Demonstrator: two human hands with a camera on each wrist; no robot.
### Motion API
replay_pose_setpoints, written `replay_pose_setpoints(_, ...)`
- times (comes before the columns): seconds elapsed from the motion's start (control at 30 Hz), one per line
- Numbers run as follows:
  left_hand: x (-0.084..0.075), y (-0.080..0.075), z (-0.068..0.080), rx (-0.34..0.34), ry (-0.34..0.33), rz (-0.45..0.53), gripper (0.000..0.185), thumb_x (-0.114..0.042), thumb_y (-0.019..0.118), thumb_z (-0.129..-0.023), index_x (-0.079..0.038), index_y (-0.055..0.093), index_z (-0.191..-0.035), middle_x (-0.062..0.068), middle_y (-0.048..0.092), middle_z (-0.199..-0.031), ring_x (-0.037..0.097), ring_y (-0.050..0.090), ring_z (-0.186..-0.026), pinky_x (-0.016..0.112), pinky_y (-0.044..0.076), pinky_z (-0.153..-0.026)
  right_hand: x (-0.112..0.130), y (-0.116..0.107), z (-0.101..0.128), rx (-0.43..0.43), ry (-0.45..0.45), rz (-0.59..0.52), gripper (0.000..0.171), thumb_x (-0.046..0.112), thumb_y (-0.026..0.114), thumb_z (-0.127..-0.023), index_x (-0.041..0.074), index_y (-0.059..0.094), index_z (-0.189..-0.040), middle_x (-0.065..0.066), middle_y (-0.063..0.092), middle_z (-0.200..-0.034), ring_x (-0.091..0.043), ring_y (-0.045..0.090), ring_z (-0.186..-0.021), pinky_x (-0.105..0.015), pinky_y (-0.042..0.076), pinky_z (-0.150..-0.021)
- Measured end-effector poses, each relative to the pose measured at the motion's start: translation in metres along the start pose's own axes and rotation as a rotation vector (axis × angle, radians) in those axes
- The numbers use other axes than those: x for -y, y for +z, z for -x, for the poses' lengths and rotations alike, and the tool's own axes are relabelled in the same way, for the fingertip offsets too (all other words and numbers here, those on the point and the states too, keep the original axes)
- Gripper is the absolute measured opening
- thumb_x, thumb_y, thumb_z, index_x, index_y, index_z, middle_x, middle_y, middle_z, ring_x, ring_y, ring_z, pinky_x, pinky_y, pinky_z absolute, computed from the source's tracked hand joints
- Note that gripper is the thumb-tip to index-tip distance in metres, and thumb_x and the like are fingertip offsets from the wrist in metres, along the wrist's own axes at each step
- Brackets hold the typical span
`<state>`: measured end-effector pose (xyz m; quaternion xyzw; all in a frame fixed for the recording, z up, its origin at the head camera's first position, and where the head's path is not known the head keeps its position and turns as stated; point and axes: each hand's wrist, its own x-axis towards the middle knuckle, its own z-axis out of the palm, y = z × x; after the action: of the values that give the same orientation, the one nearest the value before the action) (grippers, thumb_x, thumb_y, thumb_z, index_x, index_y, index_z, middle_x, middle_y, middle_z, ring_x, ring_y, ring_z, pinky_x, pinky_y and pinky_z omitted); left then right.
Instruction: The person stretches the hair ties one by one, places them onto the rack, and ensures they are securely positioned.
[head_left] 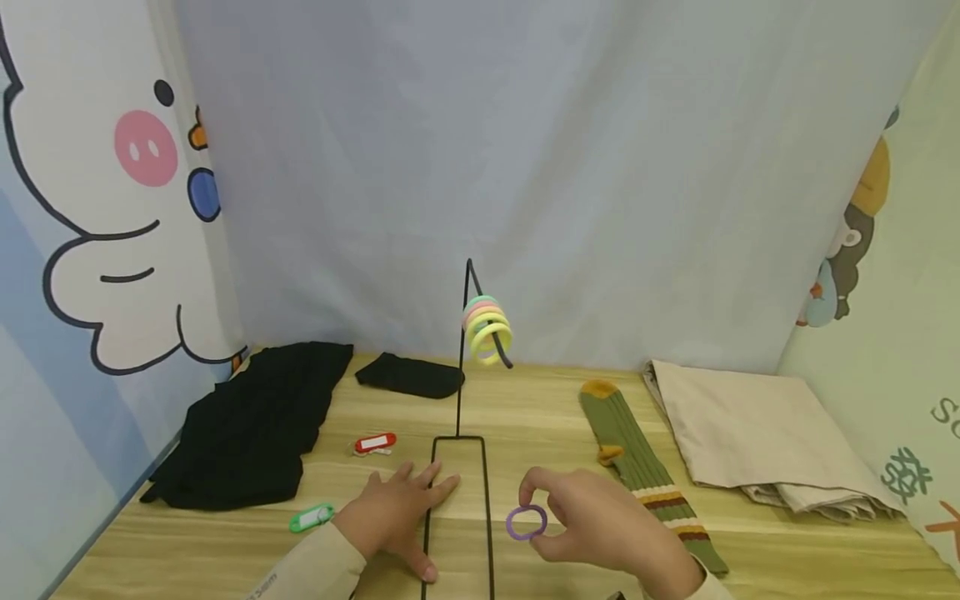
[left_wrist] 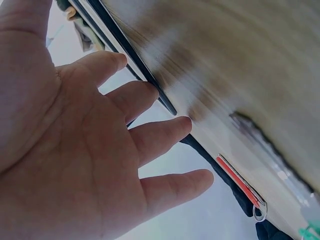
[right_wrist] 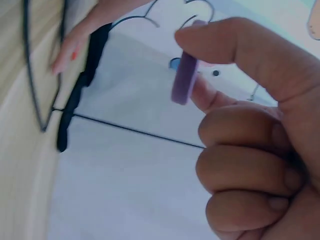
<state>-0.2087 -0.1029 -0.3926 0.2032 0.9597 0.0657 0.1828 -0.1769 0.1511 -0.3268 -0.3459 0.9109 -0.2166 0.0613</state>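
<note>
My right hand (head_left: 600,521) pinches a purple hair ring (head_left: 526,522) between thumb and forefinger, just above the table and right of the black wire stand's base (head_left: 487,483). In the right wrist view the purple ring (right_wrist: 183,80) shows edge-on at my fingertips. The stand's hook holds several pastel rings (head_left: 487,329). My left hand (head_left: 397,512) lies flat with fingers spread, pressing on the left rail of the stand's base; its fingers (left_wrist: 150,135) reach to the black wire (left_wrist: 135,55).
A black garment (head_left: 255,425) and a small black cloth (head_left: 408,375) lie at back left. A red key tag (head_left: 375,442) and a green key tag (head_left: 311,517) lie left of the stand. A green striped sock (head_left: 637,458) and folded beige cloth (head_left: 757,433) lie right.
</note>
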Motion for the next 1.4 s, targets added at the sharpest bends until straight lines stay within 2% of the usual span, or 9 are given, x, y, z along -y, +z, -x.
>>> replay_pose_setpoints(0.2,0.0,0.001,-0.002,-0.007,-0.001,0.006,0.11,-0.062,0.078,-0.049,-0.033,0.031,-0.144,0.005,0.029,-0.152,0.039,0.028,-0.136,0.07,0.024,-0.098,0.026,-0.011,0.004,-0.218,-0.07,0.053,0.028,0.019,0.073,-0.075,0.025,0.056,-0.097,0.018,0.024,-0.053,0.005,0.016,-0.044,-0.014,0.019,-0.04)
replay_pose_setpoints(0.27,0.0,0.001,-0.002,-0.011,0.002,0.004,0.11,-0.062,0.078,-0.049,-0.033,0.031,-0.144,0.005,0.029,-0.152,0.039,0.029,-0.136,0.07,0.024,-0.097,0.034,-0.014,0.005,-0.341,-0.117,0.064,0.032,0.018,0.075,-0.073,0.025,0.056,-0.097,0.018,0.022,-0.054,0.007,0.013,-0.046,-0.012,0.019,-0.041)
replay_pose_setpoints(0.37,0.0,0.001,-0.001,-0.019,0.01,-0.001,0.11,-0.062,0.078,-0.049,-0.032,0.032,-0.144,0.006,0.03,-0.151,0.04,0.03,-0.135,0.07,0.025,-0.096,0.043,-0.016,0.004,-0.565,-0.252,0.054,0.036,0.011,0.076,-0.069,0.022,0.056,-0.098,0.014,0.023,-0.053,0.01,0.012,-0.049,-0.008,0.018,-0.042)
replay_pose_setpoints(0.57,0.0,0.0,0.001,-0.028,0.021,0.001,0.109,-0.061,0.079,-0.05,-0.03,0.033,-0.144,0.007,0.031,-0.151,0.04,0.031,-0.134,0.071,0.026,-0.095,0.058,-0.025,-0.008,-0.892,-0.503,-0.003,0.023,0.025,0.063,-0.086,0.005,0.056,-0.097,0.007,0.026,-0.05,0.004,0.017,-0.048,-0.006,0.019,-0.043)
replay_pose_setpoints(0.67,0.001,0.0,0.0,-0.03,0.018,-0.001,0.109,-0.061,0.079,-0.049,-0.031,0.033,-0.144,0.007,0.031,-0.151,0.04,0.031,-0.134,0.071,0.026,-0.095,0.065,-0.034,-0.017,-1.034,-0.557,0.019,0.031,0.03,0.059,-0.087,0.0,0.058,-0.094,0.008,0.023,-0.05,0.002,0.017,-0.047,-0.007,0.018,-0.043)
replay_pose_setpoints(0.77,0.002,-0.001,-0.001,-0.027,0.013,-0.004,0.109,-0.061,0.079,-0.049,-0.031,0.033,-0.144,0.006,0.031,-0.151,0.04,0.031,-0.134,0.071,0.026,-0.095,0.069,-0.043,-0.027,-1.131,-0.548,0.062,0.034,0.031,0.06,-0.086,-0.001,0.059,-0.094,0.009,0.022,-0.05,0.001,0.016,-0.047,-0.008,0.018,-0.044)
replay_pose_setpoints(0.87,0.003,-0.001,-0.003,-0.019,0.005,-0.006,0.109,-0.062,0.079,-0.05,-0.032,0.032,-0.144,0.005,0.03,-0.151,0.039,0.03,-0.135,0.07,0.026,-0.096,0.069,-0.051,-0.04,-1.15,-0.51,0.079,0.032,0.026,0.065,-0.081,-0.001,0.059,-0.096,0.008,0.023,-0.05,0.001,0.017,-0.047,-0.011,0.018,-0.043)
replay_pose_setpoints(1.07,0.002,0.002,-0.006,-0.006,-0.004,-0.002,0.11,-0.063,0.078,-0.049,-0.033,0.031,-0.144,0.004,0.029,-0.152,0.038,0.029,-0.136,0.07,0.025,-0.097,0.058,-0.05,-0.057,-1.08,-0.344,0.087,0.039,0.016,0.076,-0.071,0.002,0.055,-0.101,0.007,0.023,-0.048,0.002,0.014,-0.047,-0.014,0.015,-0.041)
replay_pose_setpoints(1.4,0.003,0.004,-0.008,-0.016,0.004,-0.031,0.11,-0.064,0.078,-0.049,-0.033,0.032,-0.144,0.004,0.029,-0.152,0.038,0.031,-0.135,0.07,0.027,-0.096,0.038,-0.034,-0.061,-1.032,-0.244,0.048,0.057,0.023,0.082,-0.064,0.004,0.054,-0.11,0.01,0.021,-0.047,0.003,0.015,-0.043,-0.012,0.014,-0.04)
